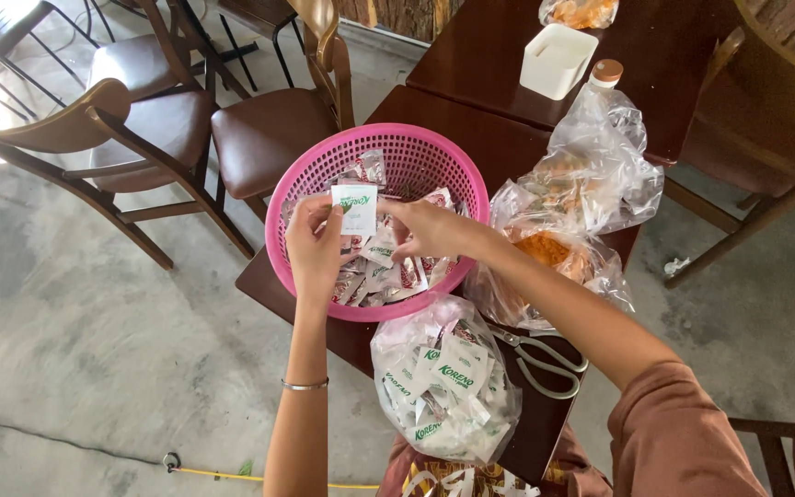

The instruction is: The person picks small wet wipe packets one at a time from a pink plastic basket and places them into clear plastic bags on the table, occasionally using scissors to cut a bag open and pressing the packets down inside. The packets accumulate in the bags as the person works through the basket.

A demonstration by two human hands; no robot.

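Two hands at work over a pink basket point(388, 132) near the corner of the counter point(471, 129). On the left, left hand point(315, 244) raised above the basket rim, with a thin bracelet point(305, 385) on the wrist, its grip pinching a white sachet point(355, 208) by the lower edge and holding it upright. Further right, right hand point(430, 228) bent down into the loose sachets point(388, 276) in the basket; fingertips buried among them, so cannot tell whether pressed on one or only touching. Below the basket, a clear bag of sachets point(443, 387) at the near edge, then scissors point(540, 359) lying flat, then plastic bags with orange contents point(554, 258), then a white box point(556, 60) further back. Possible trouble: basket overhanging the corner a little, so could probably tip under a hard press from either hand; thin pinch on the held sachet, easily lost; clear bag close to the edge and likely to slide off if pushed by a forearm. Dark polished wood for the surface, two tops joined. Around it, brown wooden chairs point(140, 138) on the left and a bare grey concrete floor point(66, 322) with a yellow cord point(232, 474).
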